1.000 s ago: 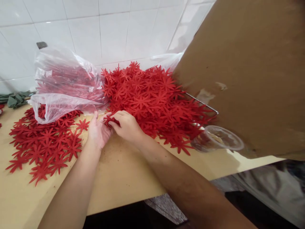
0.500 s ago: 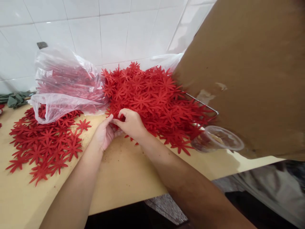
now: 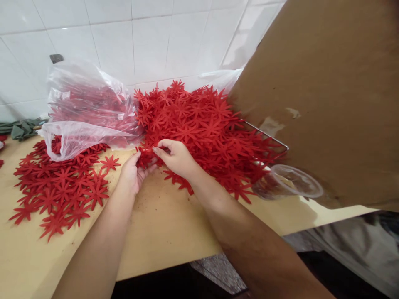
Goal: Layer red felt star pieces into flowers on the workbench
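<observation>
At table centre, near edge of the big pile (image 3: 199,124) of red flower cut-outs: both hands meet on a small clump of cut-outs (image 3: 149,154). Left hand (image 3: 134,172), palm up, fingers loosely curled beneath the clump, cradling it. Right hand (image 3: 177,158), thumb and forefinger narrowed to a pinch on the clump's upper petals. Clump lies between the two hands, directly ahead of both, touching the pile's front fringe; right hand is nearer the pile. Flat spread of single cut-outs (image 3: 59,189) well apart to the left, on the tan table (image 3: 162,232). Plastic bag (image 3: 84,108) behind it; clear cup (image 3: 288,182) to the right.
</observation>
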{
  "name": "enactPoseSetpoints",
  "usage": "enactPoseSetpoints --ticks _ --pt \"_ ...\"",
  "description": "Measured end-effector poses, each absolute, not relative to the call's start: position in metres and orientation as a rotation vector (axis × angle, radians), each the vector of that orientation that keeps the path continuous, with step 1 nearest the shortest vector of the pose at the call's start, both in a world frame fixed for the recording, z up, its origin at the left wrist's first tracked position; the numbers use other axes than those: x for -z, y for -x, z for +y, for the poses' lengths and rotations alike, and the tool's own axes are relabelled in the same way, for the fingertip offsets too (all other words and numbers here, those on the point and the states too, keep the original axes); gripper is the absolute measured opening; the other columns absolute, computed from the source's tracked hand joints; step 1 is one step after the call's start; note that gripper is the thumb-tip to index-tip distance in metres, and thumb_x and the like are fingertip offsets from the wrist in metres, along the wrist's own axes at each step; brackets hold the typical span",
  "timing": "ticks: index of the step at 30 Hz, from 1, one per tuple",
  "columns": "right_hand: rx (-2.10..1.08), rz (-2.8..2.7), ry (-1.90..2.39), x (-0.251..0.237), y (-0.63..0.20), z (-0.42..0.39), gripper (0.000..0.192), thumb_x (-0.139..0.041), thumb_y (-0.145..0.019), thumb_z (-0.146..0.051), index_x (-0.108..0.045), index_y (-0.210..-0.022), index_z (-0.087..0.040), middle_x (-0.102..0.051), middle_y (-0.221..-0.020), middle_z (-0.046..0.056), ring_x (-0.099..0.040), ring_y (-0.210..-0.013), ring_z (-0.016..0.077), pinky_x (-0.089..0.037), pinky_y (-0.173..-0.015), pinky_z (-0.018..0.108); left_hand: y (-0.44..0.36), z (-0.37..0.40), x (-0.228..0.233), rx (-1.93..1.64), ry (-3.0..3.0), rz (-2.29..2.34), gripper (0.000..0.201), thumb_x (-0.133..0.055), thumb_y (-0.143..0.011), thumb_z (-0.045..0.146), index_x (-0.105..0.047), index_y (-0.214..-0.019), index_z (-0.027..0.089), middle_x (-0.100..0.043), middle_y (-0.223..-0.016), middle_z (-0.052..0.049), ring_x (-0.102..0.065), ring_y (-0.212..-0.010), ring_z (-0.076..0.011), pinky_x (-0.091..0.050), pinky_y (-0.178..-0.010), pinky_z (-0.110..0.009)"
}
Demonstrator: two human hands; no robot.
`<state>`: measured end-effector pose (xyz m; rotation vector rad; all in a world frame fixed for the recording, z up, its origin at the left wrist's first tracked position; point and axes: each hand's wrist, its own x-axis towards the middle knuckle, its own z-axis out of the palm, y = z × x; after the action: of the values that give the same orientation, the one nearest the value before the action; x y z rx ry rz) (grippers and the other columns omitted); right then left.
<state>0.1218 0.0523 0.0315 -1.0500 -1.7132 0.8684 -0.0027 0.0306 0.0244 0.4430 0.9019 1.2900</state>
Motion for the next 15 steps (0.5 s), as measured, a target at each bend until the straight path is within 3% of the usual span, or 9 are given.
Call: enactPoseSetpoints --ticks 9,13,15 --pt "-0.744 -1.632 1.117 -0.036 -0.125 0.053 0.016 -0.049 -0.073 -0.025 -0.046 -0.059 -0.018 -0.041 -0.052 -0.004 -0.036 -0.048 0.0083 -0.031 -0.048 0.025 0.006 0.035 -0.022 -1.39 -0.414 0.944 0.008 -0.046 -0.078 0.016 -0.053 -0.075 0.014 -0.06 -0.056 0.001 -0.056 -0.048 -0.0078 -0.048 -0.053 -0.02" --pt "-0.694 -1.443 1.16 -0.034 -0.139 0.062 0.015 -0.046 -0.075 -0.027 -0.044 -0.062 -0.02 -0.043 -0.051 -0.003 -0.042 -0.047 0.0103 -0.037 -0.048 0.026 0.011 0.036 -0.024 -1.439 -0.352 0.959 0.01 -0.044 -0.079 0.014 -0.051 -0.072 0.015 -0.057 -0.052 0.003 -0.053 -0.044 -0.0072 -0.043 -0.045 -0.017" --pt "-0.542 -1.341 1.203 -0.032 -0.154 0.071 0.009 -0.045 -0.076 -0.027 -0.049 -0.073 -0.019 -0.052 -0.061 0.002 -0.051 -0.055 0.0141 -0.043 -0.053 0.03 0.014 0.036 -0.025 -1.419 -0.343 0.938 0.014 -0.04 -0.082 0.016 -0.052 -0.074 0.014 -0.06 -0.055 0.001 -0.057 -0.047 -0.0087 -0.045 -0.047 -0.019"
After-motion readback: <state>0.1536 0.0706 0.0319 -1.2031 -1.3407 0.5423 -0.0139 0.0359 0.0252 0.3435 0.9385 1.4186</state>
